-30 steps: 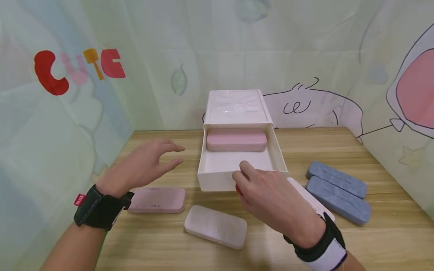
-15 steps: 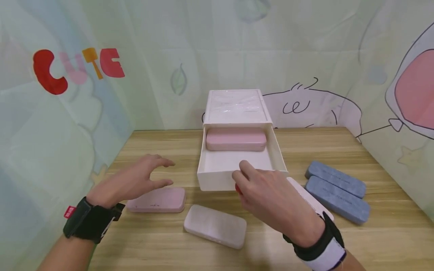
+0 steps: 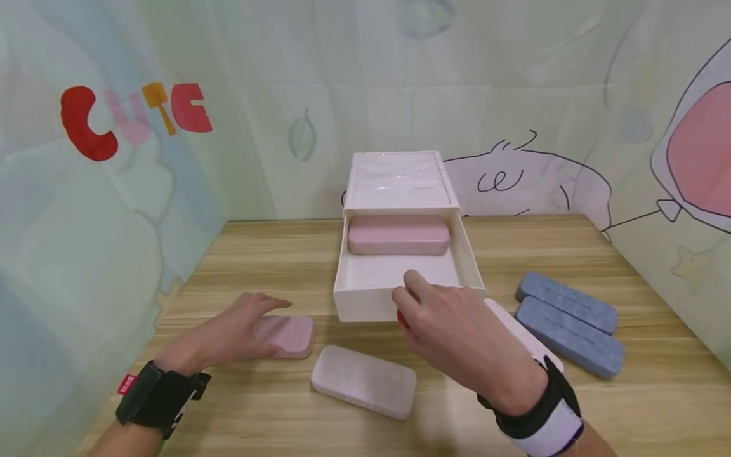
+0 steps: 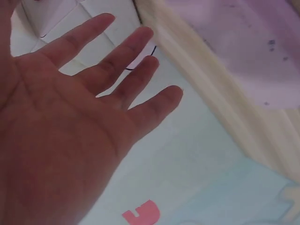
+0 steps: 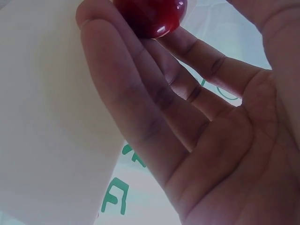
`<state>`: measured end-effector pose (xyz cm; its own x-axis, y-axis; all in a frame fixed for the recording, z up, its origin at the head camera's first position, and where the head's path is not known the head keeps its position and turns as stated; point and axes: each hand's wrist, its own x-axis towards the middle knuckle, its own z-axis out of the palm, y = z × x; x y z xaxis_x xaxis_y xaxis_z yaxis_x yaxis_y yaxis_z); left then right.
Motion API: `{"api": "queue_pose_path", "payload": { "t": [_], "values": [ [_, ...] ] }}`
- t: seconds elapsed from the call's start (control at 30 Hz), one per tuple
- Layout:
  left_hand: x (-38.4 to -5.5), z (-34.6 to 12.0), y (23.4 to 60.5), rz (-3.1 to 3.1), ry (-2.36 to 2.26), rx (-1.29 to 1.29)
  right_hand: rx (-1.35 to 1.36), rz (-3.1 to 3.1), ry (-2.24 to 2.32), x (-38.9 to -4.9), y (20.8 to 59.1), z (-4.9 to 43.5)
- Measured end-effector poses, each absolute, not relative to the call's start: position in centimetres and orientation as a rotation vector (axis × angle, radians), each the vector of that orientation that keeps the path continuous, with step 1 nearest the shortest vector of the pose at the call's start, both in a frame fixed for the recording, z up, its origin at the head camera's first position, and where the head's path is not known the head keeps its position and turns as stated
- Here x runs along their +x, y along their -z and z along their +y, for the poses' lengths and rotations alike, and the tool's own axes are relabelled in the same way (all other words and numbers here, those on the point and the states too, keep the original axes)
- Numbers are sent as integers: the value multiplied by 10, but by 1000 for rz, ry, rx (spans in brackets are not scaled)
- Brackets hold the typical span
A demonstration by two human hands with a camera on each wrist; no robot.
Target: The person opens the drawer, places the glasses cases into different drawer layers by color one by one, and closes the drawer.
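Note:
A white box (image 3: 402, 181) stands at the back centre with its drawer (image 3: 371, 303) pulled out. Inside the drawer, at its rear, lies a pink case (image 3: 398, 236). My right hand (image 3: 457, 330) holds the drawer's shiny red knob (image 5: 157, 16) at the drawer front; in the head view the hand mostly covers the knob. Over a second pink case (image 3: 294, 335) on the table at left is my left hand (image 3: 240, 327), thumb and fingers spread. The left wrist view shows those fingers straight and apart from the pink case (image 4: 248, 51).
A pale grey case (image 3: 364, 382) lies in front between the hands. To the right rest two blue-grey cases (image 3: 568, 303) side by side, and a white case (image 3: 522, 333) partly behind the right hand. Printed cloth walls (image 3: 365, 101) surround the wooden table (image 3: 268, 244).
My left hand has come down and toward me, from above the table beside the drawer to over the left pink case. The right hand and the drawer have stayed in place.

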<state>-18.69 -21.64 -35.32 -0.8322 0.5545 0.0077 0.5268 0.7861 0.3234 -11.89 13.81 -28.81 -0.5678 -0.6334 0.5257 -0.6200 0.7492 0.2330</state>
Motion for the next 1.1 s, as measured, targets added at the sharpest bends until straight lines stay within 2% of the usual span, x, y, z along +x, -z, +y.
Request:
{"api": "queue_pose_path", "payload": {
  "t": [0.2, 0.43, 0.67, 1.1],
  "values": [
    [-184, -222, 370, 2817, -512, 772, 941, -2356, 28, -119, 288, 138],
    [-182, -230, 382, 2837, -557, 799, 945, -2359, 24, -119, 288, 138],
    [-181, -232, 393, 2844, -648, 710, 944, -2359, 20, -119, 288, 138],
    [-185, -235, 402, 2912, -705, 750, 954, -2363, 55, -119, 288, 139]
  ]
}}
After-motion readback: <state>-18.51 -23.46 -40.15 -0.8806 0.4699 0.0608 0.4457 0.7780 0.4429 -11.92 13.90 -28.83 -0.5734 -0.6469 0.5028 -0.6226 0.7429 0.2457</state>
